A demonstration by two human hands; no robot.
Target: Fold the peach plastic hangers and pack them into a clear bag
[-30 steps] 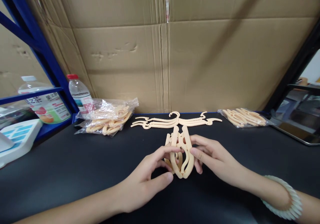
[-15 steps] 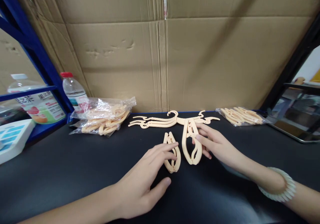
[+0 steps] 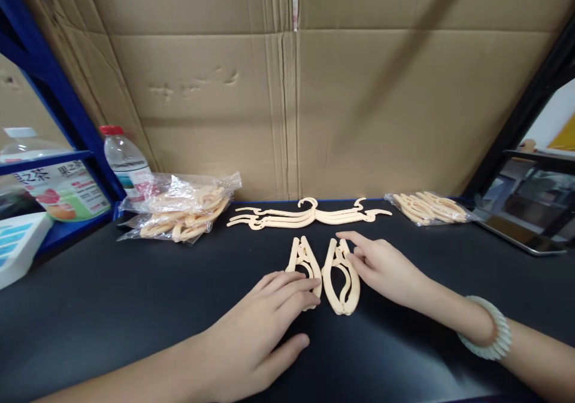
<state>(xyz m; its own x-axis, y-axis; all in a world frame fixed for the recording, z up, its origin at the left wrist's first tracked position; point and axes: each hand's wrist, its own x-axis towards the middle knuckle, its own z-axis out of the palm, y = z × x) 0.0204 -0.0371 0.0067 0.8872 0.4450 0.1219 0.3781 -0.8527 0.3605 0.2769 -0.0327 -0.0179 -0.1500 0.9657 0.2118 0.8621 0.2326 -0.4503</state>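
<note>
At the far left is a white tray with blue parts, partly cut by the picture's edge. Behind it, a big bottle with a white cap stands at the blue frame. Next comes a smaller bottle with a red cap, and in front of it lies a pile of clear bags with cream hangers inside, on the black table. The left hand is open, palm down, and its fingers lie over the left folded hanger, covering the lower part; its thumb is stretched apart from the hanger. Behind, near the cardboard, several unfolded hangers lie together, with their arms spread to both sides. In front of these, the right folded hanger lies just beside the left one, with its two ends pointing away from the person. The right hand is at its upper right side, with the index finger stretched out; I cannot tell whether this hand grips it. A pale bracelet is around the right wrist. Farther right, another bag of hangers lies near a dark panel.
</note>
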